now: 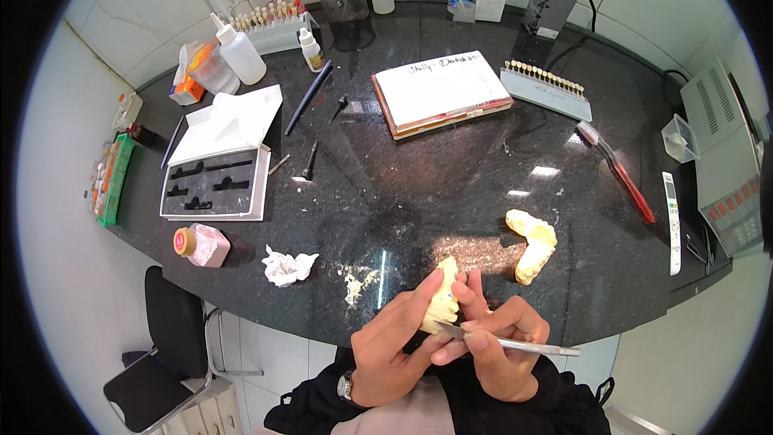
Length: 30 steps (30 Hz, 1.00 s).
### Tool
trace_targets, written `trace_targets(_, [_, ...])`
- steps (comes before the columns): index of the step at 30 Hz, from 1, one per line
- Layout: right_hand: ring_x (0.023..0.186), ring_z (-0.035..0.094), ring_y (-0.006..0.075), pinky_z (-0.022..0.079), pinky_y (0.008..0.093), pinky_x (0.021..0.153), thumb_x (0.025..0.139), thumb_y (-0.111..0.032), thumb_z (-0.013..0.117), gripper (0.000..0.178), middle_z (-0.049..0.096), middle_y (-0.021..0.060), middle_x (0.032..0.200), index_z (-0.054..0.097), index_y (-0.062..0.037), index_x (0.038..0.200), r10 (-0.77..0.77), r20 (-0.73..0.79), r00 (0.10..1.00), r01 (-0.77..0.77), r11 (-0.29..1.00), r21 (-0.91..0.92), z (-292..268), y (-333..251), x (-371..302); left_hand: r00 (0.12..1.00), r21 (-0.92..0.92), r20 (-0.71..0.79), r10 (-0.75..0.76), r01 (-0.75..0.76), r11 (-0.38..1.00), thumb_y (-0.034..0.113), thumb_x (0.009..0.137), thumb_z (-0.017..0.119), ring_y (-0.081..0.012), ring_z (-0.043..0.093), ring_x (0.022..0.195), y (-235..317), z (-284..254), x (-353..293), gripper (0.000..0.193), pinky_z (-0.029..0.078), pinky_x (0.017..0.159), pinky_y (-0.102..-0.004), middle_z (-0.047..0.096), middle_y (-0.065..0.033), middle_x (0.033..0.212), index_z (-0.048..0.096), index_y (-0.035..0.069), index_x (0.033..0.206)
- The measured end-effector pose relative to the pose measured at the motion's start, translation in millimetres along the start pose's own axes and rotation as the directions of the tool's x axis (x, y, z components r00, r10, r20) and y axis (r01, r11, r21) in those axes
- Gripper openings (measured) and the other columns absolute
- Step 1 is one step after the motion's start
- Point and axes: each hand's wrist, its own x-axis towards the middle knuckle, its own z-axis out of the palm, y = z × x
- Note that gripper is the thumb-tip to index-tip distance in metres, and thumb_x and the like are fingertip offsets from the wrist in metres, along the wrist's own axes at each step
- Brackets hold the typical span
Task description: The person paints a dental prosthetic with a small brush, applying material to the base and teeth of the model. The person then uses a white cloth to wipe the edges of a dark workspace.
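Observation:
Close to the front edge of the black counter, my left hand [394, 340] grips a pale yellow dental cast [440, 306] between thumb and fingers. My right hand [503, 342] is closed round the silver handle of a scalpel-like knife [535, 347]. Its blade lies against the lower end of the cast, and some right fingertips rest near the cast's right side. A second yellow dental cast [535, 246], curved like an arch, lies on the counter to the right of my hands. Pale shavings [358, 283] are scattered left of the held cast.
Crumpled tissue [288, 266] and a pink jar [205, 246] stand left, below an opened case [217, 185]. A notebook [441, 89], a tooth shade guide [546, 95] and a red toothbrush [618, 173] lie farther back. A black chair [165, 338] stands at lower left.

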Motion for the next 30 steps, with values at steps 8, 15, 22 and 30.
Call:
trace_targets(8, [0.116,0.056,0.0395,0.021,0.0476,0.114,0.093,0.001,0.053,0.005,0.07,0.0233,0.081,0.053,0.004,0.096,-0.047,-0.096,0.994,0.055,0.995,0.08,0,-8,6,0.997,-0.023,0.006,-0.079,0.079,0.997,0.001,0.08,0.071,-0.0216,0.065,0.1,-1,1,-1,0.054,0.051,0.083,-0.028,0.062,-0.0225,0.118,0.051,-0.007,0.13])
trace_targets(15, [0.117,0.055,0.0363,0.02,0.0489,0.115,0.094,0.0,0.053,0.004,0.071,0.0195,0.083,0.051,0.0034,0.093,0.025,0.003,1.0,-0.025,0.999,0.035,-3,-17,8,0.988,-0.055,-0.044,-0.148,0.146,0.988,0.002,0.081,0.071,-0.0169,0.065,0.096,2,4,-4,0.052,0.05,0.074,-0.0242,0.065,-0.0207,0.114,0.053,-0.004,0.129])
trace_targets(22, [0.119,0.054,0.034,0.018,0.0465,0.116,0.094,-0.001,0.053,0.005,0.071,0.0197,0.085,0.05,0.0031,0.095,0.02,0.033,0.999,-0.019,1.0,-0.016,-4,-12,6,0.982,0.017,-0.064,-0.177,0.178,0.984,0.001,0.082,0.068,-0.013,0.064,0.089,5,3,-7,0.051,0.049,0.07,-0.0233,0.068,-0.0172,0.103,0.053,-0.003,0.13])
trace_targets(30, [0.116,0.057,0.0331,0.016,0.0458,0.117,0.094,-0.002,0.054,0.006,0.07,0.0182,0.081,0.05,0.0029,0.095,-0.028,-0.025,0.999,0.031,0.99,0.135,-3,-8,9,0.982,-0.08,-0.126,-0.141,0.132,0.988,0.006,0.087,0.066,-0.0127,0.063,0.09,6,10,0,0.049,0.049,0.074,-0.0238,0.068,-0.016,0.104,0.051,-0.005,0.132])
